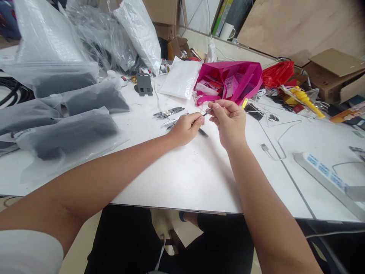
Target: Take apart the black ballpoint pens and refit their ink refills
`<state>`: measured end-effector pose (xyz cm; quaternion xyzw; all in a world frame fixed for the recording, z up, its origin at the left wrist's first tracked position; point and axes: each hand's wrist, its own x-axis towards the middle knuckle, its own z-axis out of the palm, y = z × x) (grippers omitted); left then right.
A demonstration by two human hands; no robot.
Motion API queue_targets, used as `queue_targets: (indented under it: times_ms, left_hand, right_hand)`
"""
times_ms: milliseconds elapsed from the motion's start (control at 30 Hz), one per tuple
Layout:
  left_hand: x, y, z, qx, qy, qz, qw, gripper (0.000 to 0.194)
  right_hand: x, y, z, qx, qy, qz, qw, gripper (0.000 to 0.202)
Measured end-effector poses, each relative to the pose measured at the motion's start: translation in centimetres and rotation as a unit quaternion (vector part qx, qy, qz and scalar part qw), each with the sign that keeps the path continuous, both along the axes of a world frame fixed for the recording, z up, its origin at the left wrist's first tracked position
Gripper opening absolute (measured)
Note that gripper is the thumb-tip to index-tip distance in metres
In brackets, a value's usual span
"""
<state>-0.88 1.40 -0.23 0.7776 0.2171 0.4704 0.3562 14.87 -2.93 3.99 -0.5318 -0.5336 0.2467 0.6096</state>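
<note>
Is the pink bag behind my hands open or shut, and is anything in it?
Open, with things in it: the pink bag's mouth gapes, and pink and white packets show inside.

Pink bag (247, 78) of packets beside a white padded pouch (181, 77), power strip (327, 177) well apart.

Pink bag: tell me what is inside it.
At the mouth of the pink bag, a jumble of pink, white and red items shows. Anything deeper is covered by them and by the bag's sides, so I can't tell what lies at the bottom.
</note>
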Motion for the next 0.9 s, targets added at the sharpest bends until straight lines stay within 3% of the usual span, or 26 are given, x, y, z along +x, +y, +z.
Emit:
queue_targets:
  times_ms: [300,700,900]
  left_hand:
    - [-0.04,-0.02,-0.04,-0.005,0.001,-0.003,1.000,0.032]
    - [0.08,0.06,-0.06,-0.004,0.000,0.004,1.000,0.035]
    - [0.09,0.09,-0.08,-0.004,-0.001,0.008,1.000,0.035]
  right_hand:
    - [0.11,-0.05,-0.03,-0.037,0.005,0.005,0.999,0.047]
    - [-0.04,-0.13,-0.49,-0.059,0.064,0.051,0.995,0.038]
    - [-0.11,-0.11,-0.50,-0.092,0.081,0.058,0.991,0.044]
